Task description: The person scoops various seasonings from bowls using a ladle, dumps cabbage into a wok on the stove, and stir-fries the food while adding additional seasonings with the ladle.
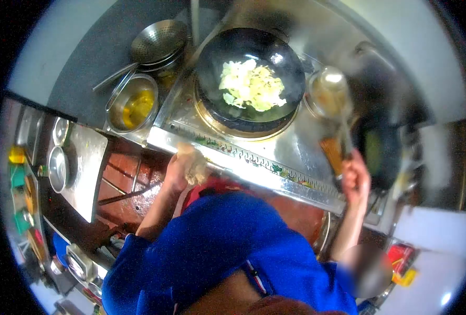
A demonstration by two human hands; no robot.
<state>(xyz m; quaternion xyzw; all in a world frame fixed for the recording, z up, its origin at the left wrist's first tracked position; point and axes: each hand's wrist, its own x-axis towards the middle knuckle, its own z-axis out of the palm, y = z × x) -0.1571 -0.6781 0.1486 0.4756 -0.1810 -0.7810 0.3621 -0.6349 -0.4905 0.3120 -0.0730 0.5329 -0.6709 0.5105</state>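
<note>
My left hand (176, 174) is closed around a crumpled beige cloth (193, 165) in front of the stove's near edge. My right hand (355, 181) grips the handle of a metal ladle (332, 79). The ladle's bowl is over a round container (319, 102) to the right of the wok; blur hides whether they touch. Chopped pale green and white cabbage-like leaves (251, 86) lie in the black wok (212, 60), which sits on the burner ring. Just left of my right hand is a brown wooden-looking piece (331, 153), its kind unclear.
A metal bowl of yellow oil-like liquid (138, 107) and a perforated strainer (159, 42) stand left of the wok. A dark pan-like vessel (380, 147) is at the right. Food scraps lie along the stove's front channel (254, 159). Metal bowls (58, 169) rest on a side counter.
</note>
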